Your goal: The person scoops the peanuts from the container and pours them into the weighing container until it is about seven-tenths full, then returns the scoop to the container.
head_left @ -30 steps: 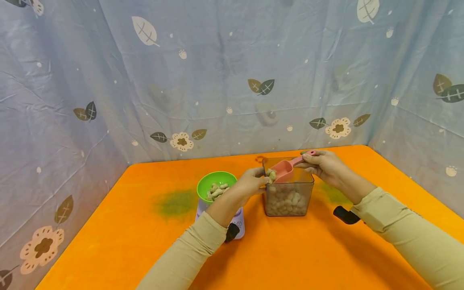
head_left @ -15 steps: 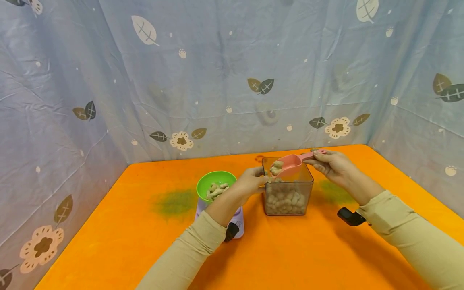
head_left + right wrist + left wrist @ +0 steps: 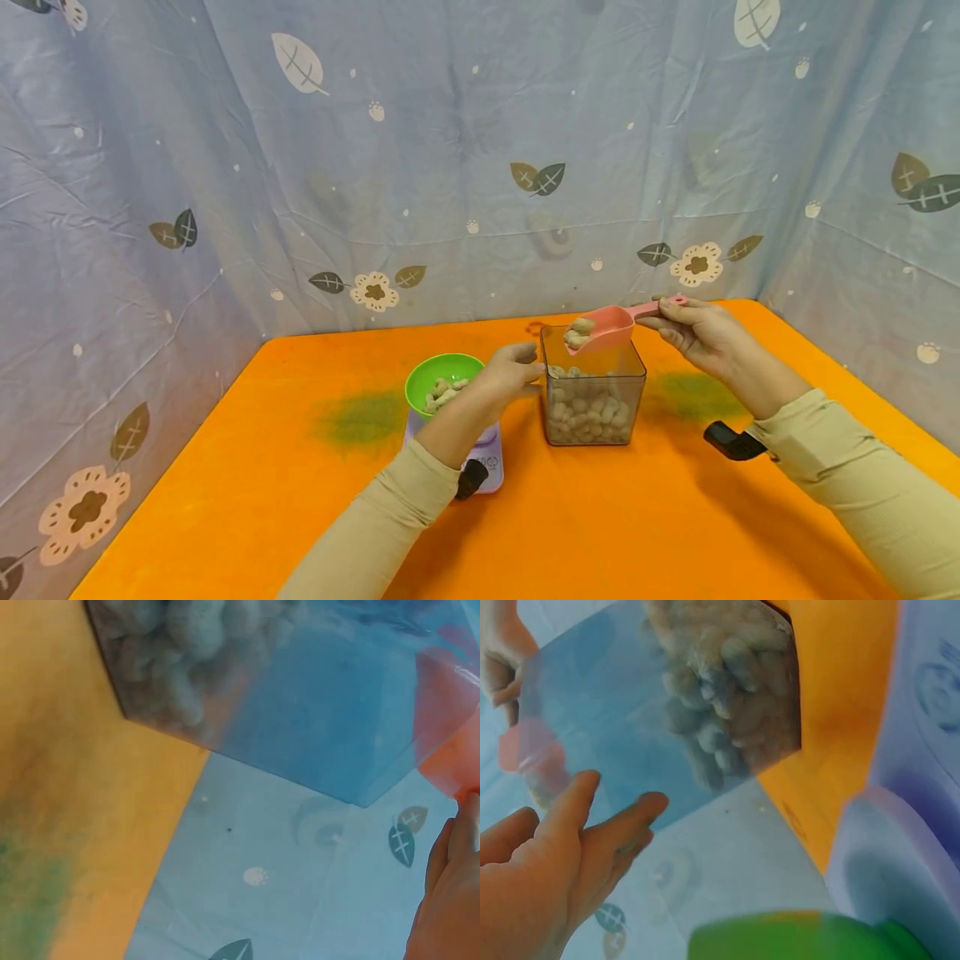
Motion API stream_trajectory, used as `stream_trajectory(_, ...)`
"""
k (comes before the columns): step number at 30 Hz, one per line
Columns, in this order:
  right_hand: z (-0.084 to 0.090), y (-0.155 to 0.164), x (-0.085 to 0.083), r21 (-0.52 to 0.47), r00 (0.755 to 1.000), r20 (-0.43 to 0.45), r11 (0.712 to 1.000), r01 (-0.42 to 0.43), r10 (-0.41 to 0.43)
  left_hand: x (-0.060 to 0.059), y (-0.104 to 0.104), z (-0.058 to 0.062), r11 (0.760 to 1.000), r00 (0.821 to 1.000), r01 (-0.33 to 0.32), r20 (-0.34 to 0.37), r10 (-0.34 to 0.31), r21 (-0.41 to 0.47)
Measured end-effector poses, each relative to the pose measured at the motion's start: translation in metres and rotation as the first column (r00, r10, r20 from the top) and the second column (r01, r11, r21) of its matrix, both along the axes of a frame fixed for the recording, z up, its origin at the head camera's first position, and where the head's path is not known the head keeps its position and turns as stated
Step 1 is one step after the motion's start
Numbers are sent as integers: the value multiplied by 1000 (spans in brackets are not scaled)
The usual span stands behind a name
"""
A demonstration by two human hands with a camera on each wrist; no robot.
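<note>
My right hand (image 3: 701,333) pinches the handle of a pink scoop (image 3: 617,323). The scoop holds a few peanuts (image 3: 580,333) and hangs over the top of a clear, smoky box (image 3: 596,412) with more peanuts in its lower part. Beside the box's left wall is my left hand (image 3: 510,377), its fingers relaxed and holding nothing; in the left wrist view its fingertips (image 3: 654,802) point toward the wall. Left of that hand, a green bowl (image 3: 427,379) with peanuts sits on a lilac kitchen scale (image 3: 487,467), partly hidden by my left forearm.
An orange cloth (image 3: 585,533) with greenish stains covers the table. A pale blue curtain (image 3: 450,167) with leaves and flowers hangs behind and along both sides. Black camera mounts (image 3: 731,442) stick out from both wrists.
My right hand has lifted the scoop with peanuts from inside the box and moved a little right. My left hand has drawn slightly left, away from the box's rim.
</note>
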State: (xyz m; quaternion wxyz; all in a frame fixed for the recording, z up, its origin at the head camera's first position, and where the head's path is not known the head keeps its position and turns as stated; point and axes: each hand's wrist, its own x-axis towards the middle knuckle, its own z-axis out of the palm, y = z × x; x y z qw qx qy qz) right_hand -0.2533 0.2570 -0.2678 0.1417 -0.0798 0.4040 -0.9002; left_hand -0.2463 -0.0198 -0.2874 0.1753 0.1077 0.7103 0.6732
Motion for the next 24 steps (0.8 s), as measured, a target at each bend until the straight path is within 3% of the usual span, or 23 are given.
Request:
stream_trajectory(10,14,-19,-2,-11,1000,-17,1000,-6,6,10,-49,13,999,998,-38,-51,38,7)
stream_trajectory(20,22,-51,-6,-6,1000,27,1000,8,-7,12,-93,26,977,975,-201,-115,191,-76)
stream_trajectory(24,22,-63,-9,-14,999,40,1000,-2,3,15,-110,26,965,965,-233,-155,214,-118)
